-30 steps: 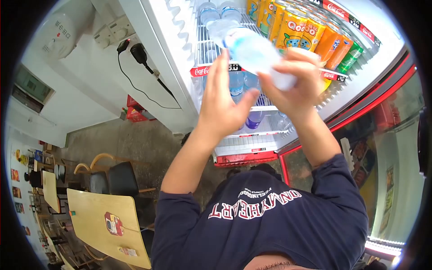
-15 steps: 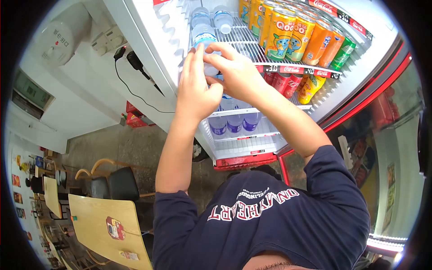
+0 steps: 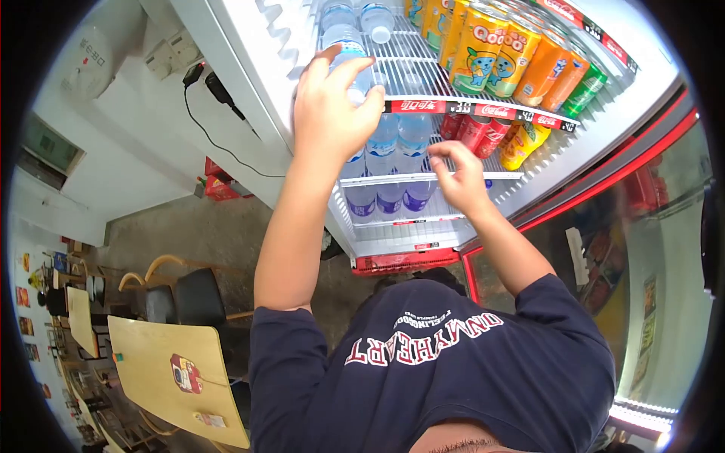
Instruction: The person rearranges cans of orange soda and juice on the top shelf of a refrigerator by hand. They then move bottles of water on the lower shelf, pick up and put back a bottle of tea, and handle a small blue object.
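Note:
My left hand is at the left end of the fridge's upper shelf. Its fingers and thumb curve loosely around the front of a clear water bottle with a blue label; the palm hides part of the bottle. My right hand hangs in front of the lower shelves, fingers loosely bent, a small gap between thumb and forefinger, nothing visible in it. Behind the held bottle lie more clear bottles, one with a white cap. Blue-labelled water bottles stand one shelf below.
Orange Qoo cans fill the upper shelf's right side, with a green can at the end. Red cola cans and a yellow bottle stand below. The red-edged fridge door is open at right. A wooden table stands behind, left.
My right hand has left the water bottle and moved down and right. My left hand has turned and spread over the bottle. The view has shifted slightly.

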`<state>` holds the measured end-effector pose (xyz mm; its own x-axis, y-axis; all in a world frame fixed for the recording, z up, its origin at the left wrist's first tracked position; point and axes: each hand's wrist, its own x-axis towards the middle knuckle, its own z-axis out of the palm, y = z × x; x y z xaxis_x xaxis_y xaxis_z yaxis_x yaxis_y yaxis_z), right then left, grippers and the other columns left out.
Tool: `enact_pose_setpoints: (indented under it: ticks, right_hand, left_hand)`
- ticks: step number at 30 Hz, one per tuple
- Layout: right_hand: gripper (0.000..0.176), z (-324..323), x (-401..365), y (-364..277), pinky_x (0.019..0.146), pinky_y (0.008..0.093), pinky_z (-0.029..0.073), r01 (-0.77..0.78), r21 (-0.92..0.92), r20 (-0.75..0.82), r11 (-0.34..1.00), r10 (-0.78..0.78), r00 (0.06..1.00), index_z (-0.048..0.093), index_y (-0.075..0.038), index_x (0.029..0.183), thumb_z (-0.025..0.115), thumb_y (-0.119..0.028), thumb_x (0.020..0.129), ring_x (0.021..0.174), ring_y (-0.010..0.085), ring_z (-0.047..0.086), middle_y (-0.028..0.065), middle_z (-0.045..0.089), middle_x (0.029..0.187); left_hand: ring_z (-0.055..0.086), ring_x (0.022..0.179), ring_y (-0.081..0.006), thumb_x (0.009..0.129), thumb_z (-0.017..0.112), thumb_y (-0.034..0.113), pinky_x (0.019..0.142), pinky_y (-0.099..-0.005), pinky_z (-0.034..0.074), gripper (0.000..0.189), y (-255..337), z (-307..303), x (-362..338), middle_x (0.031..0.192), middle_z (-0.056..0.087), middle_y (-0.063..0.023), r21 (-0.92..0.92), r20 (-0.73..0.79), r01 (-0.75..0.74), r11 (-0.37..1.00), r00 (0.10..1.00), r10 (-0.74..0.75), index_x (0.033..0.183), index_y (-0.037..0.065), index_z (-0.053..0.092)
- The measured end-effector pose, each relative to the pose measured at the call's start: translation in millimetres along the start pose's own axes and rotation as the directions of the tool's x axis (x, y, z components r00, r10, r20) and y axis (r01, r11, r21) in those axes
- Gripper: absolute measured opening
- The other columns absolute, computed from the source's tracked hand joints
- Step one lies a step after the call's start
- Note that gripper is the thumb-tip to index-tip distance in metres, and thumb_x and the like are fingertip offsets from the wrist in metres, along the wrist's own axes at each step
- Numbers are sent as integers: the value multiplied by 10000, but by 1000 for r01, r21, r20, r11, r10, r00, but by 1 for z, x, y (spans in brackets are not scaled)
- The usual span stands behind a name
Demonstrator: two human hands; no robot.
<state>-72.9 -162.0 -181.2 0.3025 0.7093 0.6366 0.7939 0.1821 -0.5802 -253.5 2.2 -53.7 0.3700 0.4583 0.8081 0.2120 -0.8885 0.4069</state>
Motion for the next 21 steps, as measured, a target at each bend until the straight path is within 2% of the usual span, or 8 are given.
enact_pose_setpoints:
  ticks: [2, 3, 6, 8, 10, 15, 21]
  right_hand:
    - [295, -1, 9, 22, 932, 406, 511, -133, -62, -89, 989, 127, 988, 664, -22, 1164, 656, -131, 889, 1067, 332, 659, 183, 685, 1145]
    - [289, 3, 17, 44, 921, 370, 510, -230, 21, -65, 973, 231, 971, 643, 26, 1169, 630, -121, 921, 1082, 268, 652, 163, 672, 1211]
    - [284, 16, 56, 78, 938, 410, 509, -458, 140, -42, 878, 468, 883, 655, 2, 1155, 582, -169, 940, 1102, 325, 648, 190, 676, 1197]
    - [281, 23, 89, 89, 938, 413, 509, -529, 138, -50, 837, 539, 841, 656, -1, 1151, 578, -171, 941, 1102, 330, 647, 193, 676, 1193]
    - [278, 28, 117, 95, 938, 417, 508, -519, 35, -71, 854, 520, 851, 656, -5, 1147, 574, -174, 942, 1101, 335, 646, 195, 676, 1190]
    - [272, 22, 155, 107, 939, 426, 506, -358, -352, -100, 865, 346, 933, 658, -12, 1136, 564, -180, 943, 1101, 347, 643, 201, 677, 1182]
    - [266, 17, 163, 114, 940, 437, 504, -218, -578, -76, 786, 214, 974, 659, -22, 1123, 552, -188, 944, 1099, 362, 640, 208, 677, 1172]
  left_hand:
    - [640, 1150, -338, 766, 761, 197, 946, -424, 518, 321, -3, 4, 1, 1350, 606, -166, -42, -8, 4, 999, 1000, -4, 1084, 149, 757]
    - [645, 1138, -334, 766, 755, 192, 941, -421, 519, 311, -7, 9, -2, 1347, 610, -163, -51, -10, 4, 999, 1000, -5, 1074, 151, 760]
    - [649, 1126, -322, 765, 742, 184, 935, -411, 519, 284, -10, 12, -2, 1334, 620, -151, -85, -20, -2, 996, 1000, 0, 1046, 154, 767]
    - [645, 1131, -316, 761, 734, 177, 938, -408, 517, 278, -7, 8, -1, 1325, 626, -145, -108, -16, 15, 994, 1000, -17, 1036, 153, 768]
    - [640, 1142, -313, 754, 727, 167, 945, -406, 514, 284, -2, 4, 0, 1316, 630, -141, -131, -1, 56, 990, 998, -56, 1035, 151, 767]
    - [627, 1171, -324, 738, 720, 153, 960, -405, 505, 294, -5, 2, -1, 1307, 626, -169, -143, -7, 43, 989, 999, -45, 1028, 148, 763]
    - [637, 1160, -337, 704, 737, 135, 953, -408, 511, 317, -7, 4, -2, 1299, 624, -188, -110, -34, 10, 994, 999, -13, 1019, 142, 762]
